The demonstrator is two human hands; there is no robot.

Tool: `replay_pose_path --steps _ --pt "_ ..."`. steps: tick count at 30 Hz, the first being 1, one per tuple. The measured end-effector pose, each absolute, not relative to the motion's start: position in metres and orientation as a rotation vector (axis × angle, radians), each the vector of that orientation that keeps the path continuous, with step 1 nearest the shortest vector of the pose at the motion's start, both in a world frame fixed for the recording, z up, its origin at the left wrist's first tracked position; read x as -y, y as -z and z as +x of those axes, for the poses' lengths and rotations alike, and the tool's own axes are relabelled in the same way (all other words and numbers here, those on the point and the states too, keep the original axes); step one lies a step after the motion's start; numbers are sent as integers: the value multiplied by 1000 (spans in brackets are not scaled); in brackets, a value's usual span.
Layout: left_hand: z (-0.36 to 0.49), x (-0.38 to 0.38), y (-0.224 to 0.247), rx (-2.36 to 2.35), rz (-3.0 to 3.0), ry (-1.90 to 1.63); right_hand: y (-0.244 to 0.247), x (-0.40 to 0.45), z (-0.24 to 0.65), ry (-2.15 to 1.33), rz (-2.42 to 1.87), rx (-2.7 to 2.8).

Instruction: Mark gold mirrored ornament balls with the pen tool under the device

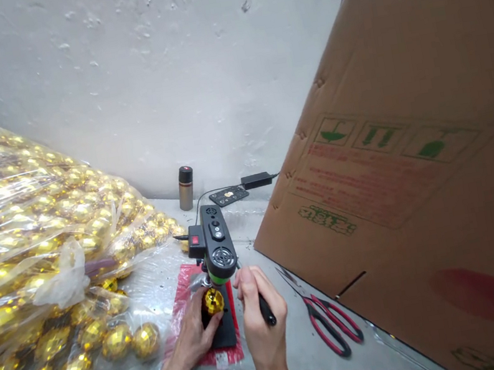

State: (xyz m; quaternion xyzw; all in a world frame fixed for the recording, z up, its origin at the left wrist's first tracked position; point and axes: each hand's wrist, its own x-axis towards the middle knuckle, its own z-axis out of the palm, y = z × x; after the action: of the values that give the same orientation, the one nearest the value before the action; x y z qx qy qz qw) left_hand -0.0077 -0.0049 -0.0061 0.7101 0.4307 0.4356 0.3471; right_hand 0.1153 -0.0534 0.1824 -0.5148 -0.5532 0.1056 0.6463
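A gold faceted ball (214, 301) sits under the head of a small black bench drill press (218, 240). My left hand (194, 329) is closed around the ball's left side, thumb in front, steadying it over the dark base plate (225, 337). To the right of the machine, my right hand (261, 305) is wrapped around a black-ended lever handle (267, 311). Most of the lever is hidden by the fingers, and the contact between the drill tip and the ball is hard to see. Red plastic wrap (184, 290) lies beneath the base.
A large clear bag of gold balls (48, 243) fills the left side. Red-handled scissors (331, 322) lie at the right, beside a big leaning cardboard box (417, 182). A spray can (186, 189), a phone (229, 196) and a power adapter (256, 180) are near the wall.
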Motion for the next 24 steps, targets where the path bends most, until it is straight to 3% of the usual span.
replay_pose_path --steps 13,24 --pt "-10 1 6 -1000 1992 -1067 -183 53 114 -197 -1147 1255" --pt "-10 4 5 -1152 1758 -1041 -175 59 116 -211 -1126 1288"
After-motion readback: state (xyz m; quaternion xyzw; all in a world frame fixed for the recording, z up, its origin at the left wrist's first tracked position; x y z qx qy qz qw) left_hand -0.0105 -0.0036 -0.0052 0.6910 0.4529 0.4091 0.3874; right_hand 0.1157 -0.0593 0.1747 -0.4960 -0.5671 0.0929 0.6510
